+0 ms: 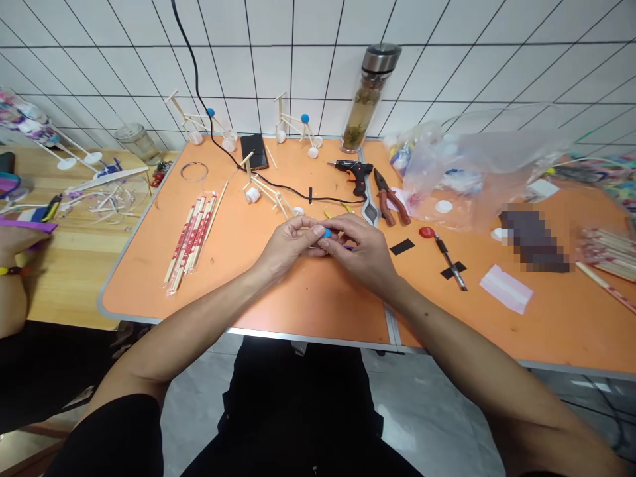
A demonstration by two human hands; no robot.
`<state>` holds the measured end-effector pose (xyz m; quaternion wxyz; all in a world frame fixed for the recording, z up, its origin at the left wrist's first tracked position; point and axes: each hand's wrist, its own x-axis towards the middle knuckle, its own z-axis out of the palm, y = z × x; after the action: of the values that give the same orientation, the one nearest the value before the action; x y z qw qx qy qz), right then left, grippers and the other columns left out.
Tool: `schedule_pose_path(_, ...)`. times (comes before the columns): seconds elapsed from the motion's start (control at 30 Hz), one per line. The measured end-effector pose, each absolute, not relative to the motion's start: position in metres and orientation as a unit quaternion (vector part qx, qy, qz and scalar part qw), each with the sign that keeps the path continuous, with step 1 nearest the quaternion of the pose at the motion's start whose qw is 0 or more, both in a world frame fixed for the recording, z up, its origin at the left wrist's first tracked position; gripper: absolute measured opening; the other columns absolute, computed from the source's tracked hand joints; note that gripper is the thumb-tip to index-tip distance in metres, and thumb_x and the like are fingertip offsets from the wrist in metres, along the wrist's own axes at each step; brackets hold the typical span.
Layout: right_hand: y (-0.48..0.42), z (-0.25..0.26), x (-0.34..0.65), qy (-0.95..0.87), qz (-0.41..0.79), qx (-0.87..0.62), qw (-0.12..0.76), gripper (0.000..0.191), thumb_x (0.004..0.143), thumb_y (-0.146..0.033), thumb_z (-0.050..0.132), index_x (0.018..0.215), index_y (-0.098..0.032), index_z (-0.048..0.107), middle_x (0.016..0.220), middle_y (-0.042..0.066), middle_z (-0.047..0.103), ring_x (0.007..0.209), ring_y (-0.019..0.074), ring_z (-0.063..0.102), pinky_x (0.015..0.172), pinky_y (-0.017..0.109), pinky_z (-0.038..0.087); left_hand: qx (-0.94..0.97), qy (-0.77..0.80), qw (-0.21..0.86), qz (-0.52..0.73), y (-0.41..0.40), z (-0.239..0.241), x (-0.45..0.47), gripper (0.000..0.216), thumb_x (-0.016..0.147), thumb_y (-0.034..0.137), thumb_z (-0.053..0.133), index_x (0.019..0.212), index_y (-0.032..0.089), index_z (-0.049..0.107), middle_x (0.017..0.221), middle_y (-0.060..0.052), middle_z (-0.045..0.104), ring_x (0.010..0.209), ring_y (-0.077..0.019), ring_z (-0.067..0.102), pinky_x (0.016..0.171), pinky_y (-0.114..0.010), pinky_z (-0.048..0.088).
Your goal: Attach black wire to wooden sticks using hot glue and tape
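The left hand (pixel 288 245) and right hand (pixel 365 250) meet, fingertips nearly closed, pinching a small blue ball (pixel 326 233) between them. Just beyond the left fingers sits a stick frame (pixel 269 193); beyond the right fingers lie pliers (pixel 383 201), then a glue gun (pixel 355 170); farthest stands a bottle (pixel 365 109).

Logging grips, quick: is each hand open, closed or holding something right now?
Left hand: closed, holding a small blue ball between its fingers.
Right hand: closed, its fingers on the same blue ball.
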<state>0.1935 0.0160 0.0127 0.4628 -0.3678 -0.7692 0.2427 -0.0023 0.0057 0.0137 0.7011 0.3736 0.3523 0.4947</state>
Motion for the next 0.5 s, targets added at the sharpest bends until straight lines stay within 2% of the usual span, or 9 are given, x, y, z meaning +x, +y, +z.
schedule_pose_path(0.1, 0.0166, 0.0149, 0.1927, -0.717, 0.324, -0.397, 0.472, 0.031, 0.100, -0.049, 0.085, 0.120, -0.025, 0.086, 0.111, 0.008, 0.081, 0.090, 0.0235, 0.076, 0.077, 0.039, 0.066, 0.373, 0.356, 0.699, 0.495, 0.0067, 0.0146, -0.0047, 0.063, 0.080, 0.071, 0.098, 0.098, 0.017, 0.073, 0.093, -0.009, 0.087, 0.081, -0.0205, 0.086, 0.072, -0.028, 0.068)
schedule_pose_path(0.2, 0.0178, 0.0156, 0.1918, -0.693, 0.343, -0.407, 0.486, 0.037, 0.098, -0.054, 0.087, 0.120, -0.025, 0.086, 0.113, 0.008, 0.081, 0.092, 0.0236, 0.077, 0.078, 0.039, 0.066, 0.367, 0.355, 0.701, 0.498, 0.0067, 0.0145, -0.0060, 0.058, 0.085, 0.068, 0.095, 0.100, 0.017, 0.073, 0.086, -0.008, 0.085, 0.077, -0.0195, 0.084, 0.070, -0.027, 0.069)
schedule_pose_path(0.5, 0.0230, 0.0181, 0.1836, -0.769, 0.209, -0.389, 0.462, 0.017, 0.099, -0.032, 0.082, 0.115, -0.027, 0.086, 0.107, 0.007, 0.082, 0.092, 0.0258, 0.075, 0.082, 0.044, 0.066, 0.351, 0.374, 0.715, 0.475, 0.0044, 0.0180, -0.0072, 0.051, 0.084, 0.059, 0.100, 0.103, 0.014, 0.081, 0.097, -0.010, 0.088, 0.082, -0.0187, 0.086, 0.073, -0.024, 0.068)
